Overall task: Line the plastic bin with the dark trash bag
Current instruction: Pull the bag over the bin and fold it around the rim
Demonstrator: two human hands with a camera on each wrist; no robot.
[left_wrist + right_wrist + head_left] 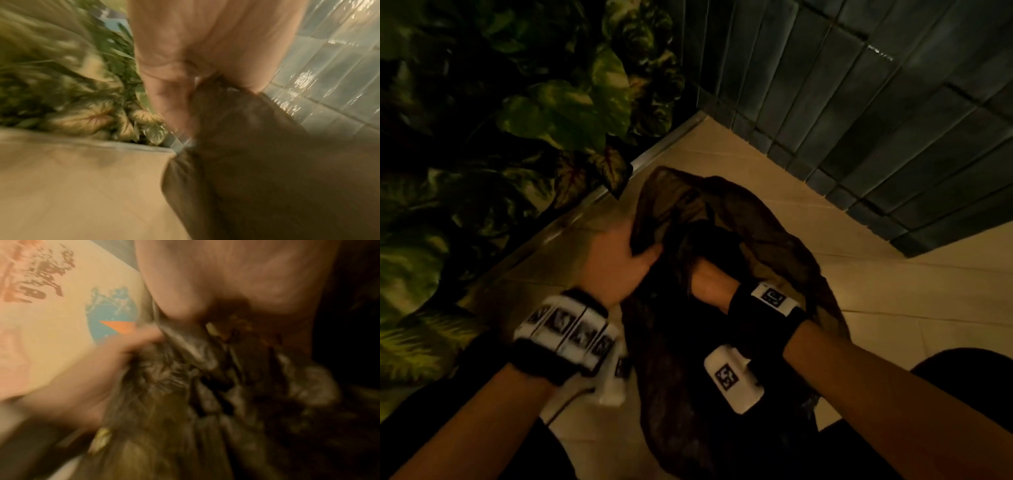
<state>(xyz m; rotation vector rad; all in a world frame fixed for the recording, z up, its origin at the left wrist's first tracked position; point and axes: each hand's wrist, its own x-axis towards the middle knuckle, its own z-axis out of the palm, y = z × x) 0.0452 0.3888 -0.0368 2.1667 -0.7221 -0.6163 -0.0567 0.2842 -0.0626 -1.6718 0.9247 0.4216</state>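
Note:
The dark, half-transparent trash bag (739,219) hangs crumpled between both hands above the beige floor. My left hand (619,260) grips its left edge, fingers curled round the film; in the left wrist view the bag (257,154) runs down from that hand (185,81). My right hand (712,281) reaches into the bag's mouth, its fingers hidden by the film. The right wrist view is blurred: that hand (216,288) sits in bunched film (195,386), with the left hand (107,366) gripping alongside. No plastic bin shows in any view.
A bank of large green leaves (500,137) fills the left side behind a metal floor strip (585,205). A wall of grey-blue tiles (876,120) stands at the right. Beige floor tiles (911,301) lie below. A printed cardboard surface (51,313) appears in the right wrist view.

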